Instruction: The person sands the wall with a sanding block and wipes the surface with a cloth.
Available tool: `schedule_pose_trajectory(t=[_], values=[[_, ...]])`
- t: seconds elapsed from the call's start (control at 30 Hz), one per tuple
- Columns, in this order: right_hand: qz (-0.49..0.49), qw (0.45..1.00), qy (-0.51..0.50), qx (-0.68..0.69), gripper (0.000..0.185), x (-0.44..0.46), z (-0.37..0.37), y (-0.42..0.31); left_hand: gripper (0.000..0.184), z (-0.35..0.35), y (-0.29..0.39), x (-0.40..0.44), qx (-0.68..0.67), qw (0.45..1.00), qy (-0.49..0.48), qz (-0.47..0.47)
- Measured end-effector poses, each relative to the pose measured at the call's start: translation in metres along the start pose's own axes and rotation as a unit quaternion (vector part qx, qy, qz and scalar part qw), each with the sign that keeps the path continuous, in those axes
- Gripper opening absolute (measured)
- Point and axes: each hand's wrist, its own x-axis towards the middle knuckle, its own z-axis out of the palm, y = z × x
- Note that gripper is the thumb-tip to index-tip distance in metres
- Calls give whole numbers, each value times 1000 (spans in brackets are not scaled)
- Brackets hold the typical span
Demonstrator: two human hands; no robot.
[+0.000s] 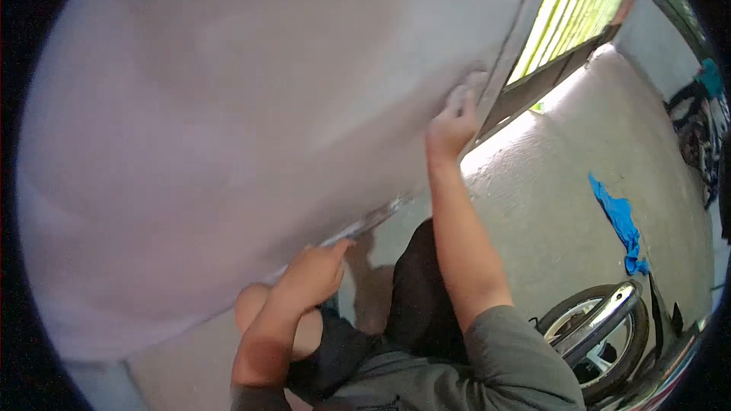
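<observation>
A pale, smooth wall (251, 106) fills the upper left of the head view. Against it, close to its right edge, my right hand (452, 131) is closed, with whitish fingertips at the surface. A pale patch lies at those fingertips, too blurred to name. Lower down, my left hand (311, 278) is beside the wall's bottom edge (373, 219), where the surface looks rough and chipped. One digit of it points out toward that edge while the other fingers curl in. What these fingers may hold is hidden.
A motorcycle wheel (640, 320) with a shiny fender (598, 327) stands at the lower right. Behind it, a blue cloth (618, 217) lies on the concrete floor (533, 205). A barred gate (582, 11) is at the upper right, with dark items (697, 129) along the far right wall.
</observation>
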Motion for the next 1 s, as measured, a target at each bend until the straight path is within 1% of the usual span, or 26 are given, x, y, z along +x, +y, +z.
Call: schedule_pose_trajectory(t=[0.07, 0.1, 0.13, 0.17, 0.23, 0.27, 0.3, 0.33, 0.37, 0.4, 0.47, 0.5, 0.57, 0.6, 0.63, 0.67, 0.7, 0.77, 0.8, 0.87, 0.9, 0.97, 1.0], values=[[-119, 992, 46, 12, 38, -4, 3, 3, 41, -2, 4, 1, 34, 999, -18, -34], [-194, 980, 21, 30, 38, -12, 7, -5, 41, 2, 1, 2, 23, 998, -33, -54], [-268, 962, -2, 50, 38, -18, 10, -13, 39, 8, -6, 4, 17, 1000, -7, -15], [-254, 966, -13, 50, 38, -20, 13, -16, 37, 12, -11, 6, 13, 999, 24, 27], [-406, 913, -43, -4, 38, -11, 11, -14, 36, 19, -14, 9, 8, 1000, 19, 15], [-400, 915, -46, -7, 38, -7, 10, -10, 36, 21, -15, 10, 7, 1000, 25, 16], [-269, 963, -5, 25, 38, -1, 8, -6, 36, 18, -14, 10, 3, 1000, 19, 16], [-134, 989, 36, 57, 39, 2, 6, -2, 36, 12, -10, 9, 4, 1000, 12, -1], [-165, 984, 63, 8, 39, 1, 4, 2, 35, 8, -8, 9, 5, 1000, 6, -18], [-164, 985, 60, 6, 39, -5, 6, 0, 35, 7, -10, 11, 2, 1000, 4, -19], [-297, 954, 21, -21, 38, -18, 10, -10, 33, 6, -16, 13, 35, 999, 8, -35], [-293, 955, 21, -25, 38, -15, 8, -13, 33, 6, -19, 14, 35, 999, 3, -35], [-447, 894, -37, -20, 39, -6, 8, -15, 35, 5, -24, 18, 20, 999, 20, -28], [-446, 894, -37, -23, 39, -3, 7, -8, 35, 4, -22, 18, 19, 999, 17, -27], [-334, 942, 6, -16, 39, 1, 6, 0, 35, 1, -19, 17, 6, 999, 20, -30], [-217, 975, 49, -7, 40, 2, 7, 6, 35, -1, -17, 16, -8, 999, 23, -34], [-218, 975, 48, -5, 40, -1, 9, 3, 35, -1, -18, 16, -8, 999, 26, -35], [-283, 958, 35, -1, 38, -14, 15, -1, 34, 1, -24, 15, -32, 998, 59, -3], [-282, 959, 38, -2, 38, -17, 14, -5, 34, -1, -24, 14, -29, 998, 57, -1], [-406, 913, -45, 12, 39, -16, 10, -15, 33, -5, -21, 15, -37, 998, 40, -15], [-407, 912, -45, 10, 39, -13, 7, -11, 33, -3, -19, 16, -38, 998, 40, -14], [-220, 975, 2, 25, 39, -8, 6, -1, 32, 0, -17, 17, -56, 997, 37, -27], [-223, 974, 0, 31, 39, -9, 9, -3, 32, 1, -17, 17, -55, 997, 43, -30]])
